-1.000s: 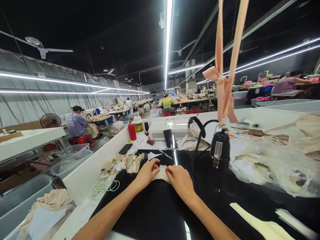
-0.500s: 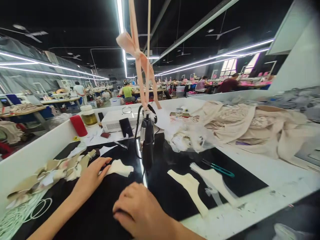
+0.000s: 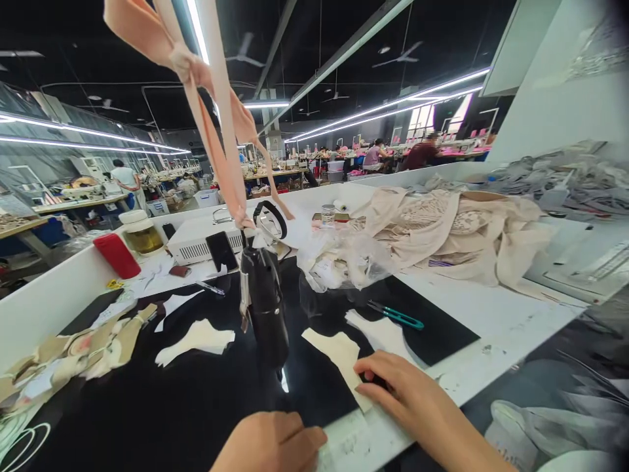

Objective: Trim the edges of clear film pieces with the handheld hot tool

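Note:
My right hand (image 3: pixel 400 396) is at the front edge of the black mat (image 3: pixel 162 413), thumb and fingers apart. Its fingertips touch the edge of a cream fabric piece (image 3: pixel 334 351). Just behind that hand lies a white fabric piece (image 3: pixel 381 331), partly covered by it. My left hand (image 3: pixel 275 442) rests low in the middle, fingers curled; whatever they may hold is hidden. Another cream piece (image 3: pixel 199 339) lies flat on the left of the mat. Between the pieces, a black cylindrical tool (image 3: pixel 265 305) hangs from a knotted peach fabric strip (image 3: pixel 204 111).
Teal-handled snips (image 3: pixel 400 316) lie behind the white piece. Beige fabric (image 3: pixel 472 229) is heaped at back right, beside a clear plastic bag (image 3: pixel 344 262). A white box (image 3: pixel 196 241), a phone (image 3: pixel 221 251) and a jar (image 3: pixel 142 236) line the back; fabric scraps (image 3: pixel 105 341) lie left.
My left hand has left the left cream piece and come down to the front middle. My right hand has moved right to the other cream piece. The view has swung right.

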Available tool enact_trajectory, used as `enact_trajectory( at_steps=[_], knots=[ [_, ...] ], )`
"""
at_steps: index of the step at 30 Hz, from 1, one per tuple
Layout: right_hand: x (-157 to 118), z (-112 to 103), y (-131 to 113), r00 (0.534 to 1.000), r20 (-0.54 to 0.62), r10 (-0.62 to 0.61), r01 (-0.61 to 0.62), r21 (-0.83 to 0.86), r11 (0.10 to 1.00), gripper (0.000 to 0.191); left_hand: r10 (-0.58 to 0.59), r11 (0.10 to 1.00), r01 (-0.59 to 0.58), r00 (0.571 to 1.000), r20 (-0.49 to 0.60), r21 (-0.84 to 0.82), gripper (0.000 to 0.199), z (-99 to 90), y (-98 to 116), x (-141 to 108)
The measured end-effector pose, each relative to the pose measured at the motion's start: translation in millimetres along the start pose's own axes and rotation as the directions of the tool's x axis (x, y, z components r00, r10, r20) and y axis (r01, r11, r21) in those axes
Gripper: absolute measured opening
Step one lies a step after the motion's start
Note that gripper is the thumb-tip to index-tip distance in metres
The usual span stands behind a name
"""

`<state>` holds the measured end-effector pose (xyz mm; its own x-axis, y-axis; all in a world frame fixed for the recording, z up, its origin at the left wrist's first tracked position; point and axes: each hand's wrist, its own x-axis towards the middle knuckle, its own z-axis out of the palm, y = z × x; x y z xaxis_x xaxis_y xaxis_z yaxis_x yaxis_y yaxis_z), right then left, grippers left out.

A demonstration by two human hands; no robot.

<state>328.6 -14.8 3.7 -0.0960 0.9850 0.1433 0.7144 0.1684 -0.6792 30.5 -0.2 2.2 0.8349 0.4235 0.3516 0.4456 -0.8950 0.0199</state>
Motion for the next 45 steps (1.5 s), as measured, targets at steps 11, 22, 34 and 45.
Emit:
enact_trajectory(
  at_steps=[11,22,34,45],
  knots=[
    [-2.1,13.3,0.2,0.999,0.023,-0.037,0.039,-0.059,0.998,0.029,-0.197,0.978,0.199,0.980,0.033,-0.062,0.018,18.4,10.4,56.0],
    [-6.0,2.6,-5.3,0.995,0.089,0.052,-0.047,-0.063,0.997,0.038,-0.142,0.989,0.143,0.989,0.042,-0.024,0.035,24.7,15.1,54.7],
    [-0.8,-6.1,-6.9,0.986,0.134,0.099,-0.087,-0.087,0.992,0.034,-0.076,0.995,0.070,0.992,0.099,0.064,0.033,20.0,19.6,61.4],
    [3.2,-12.9,-13.9,0.987,0.133,0.088,-0.080,-0.060,0.995,0.037,-0.092,0.995,0.088,0.988,-0.128,-0.040,0.040,26.6,17.7,57.6]
  ],
)
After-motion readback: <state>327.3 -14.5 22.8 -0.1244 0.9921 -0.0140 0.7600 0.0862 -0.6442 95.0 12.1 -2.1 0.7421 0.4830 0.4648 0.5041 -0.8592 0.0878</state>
